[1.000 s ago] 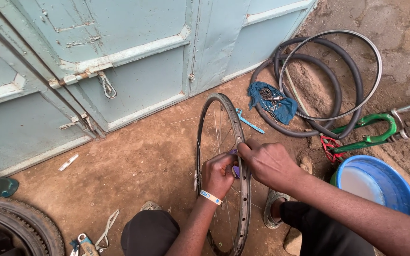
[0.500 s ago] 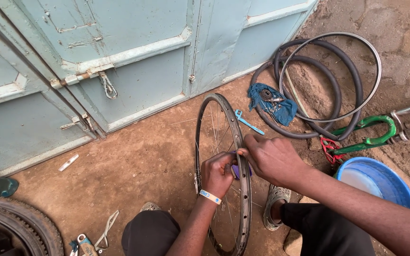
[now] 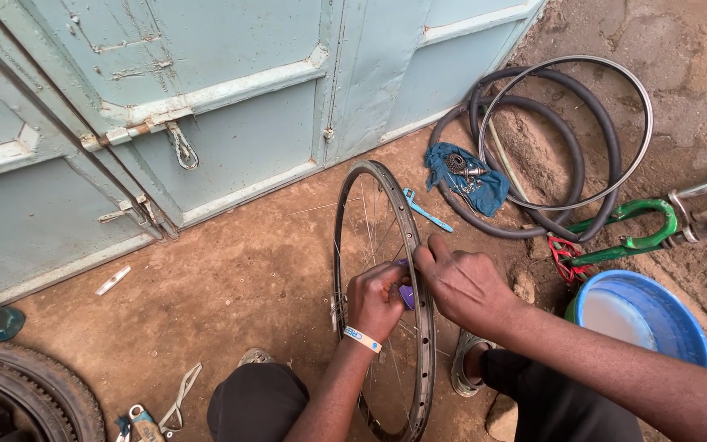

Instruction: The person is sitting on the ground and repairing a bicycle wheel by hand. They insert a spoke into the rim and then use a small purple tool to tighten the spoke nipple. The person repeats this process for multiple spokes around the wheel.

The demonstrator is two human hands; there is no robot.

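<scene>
I hold a bare bicycle wheel rim (image 3: 386, 303) upright on the dirt ground (image 3: 239, 286) between my knees, its edge turned toward me. My left hand (image 3: 376, 299) is curled nearly closed around the near side of the rim, fingers wrapped inward over the spokes, with a white-and-blue wristband (image 3: 362, 339) on the wrist. Pinched at its fingertips is a small purple tool (image 3: 407, 295); I cannot tell its exact shape, as my fingers cover most of it.

My right hand (image 3: 464, 282) lies directly beside the left, on the other side of the rim. It is partly closed, thumb and forefinger pressed onto the rim's outer edge just above the purple tool, the remaining fingers bent loosely. The two hands almost touch.

Beyond my hands, a light blue tyre lever (image 3: 427, 211) lies on the ground near the top of the rim. Further out and to my right, a blue rag (image 3: 468, 182) holding small metal parts rests against a black tyre (image 3: 533, 147) and a second thin rim (image 3: 615, 90). To the right of my right forearm stands a blue basin (image 3: 664, 319), and past it a green fork (image 3: 640, 229). A pale blue metal door (image 3: 206, 98) stands ahead of my left hand.
</scene>
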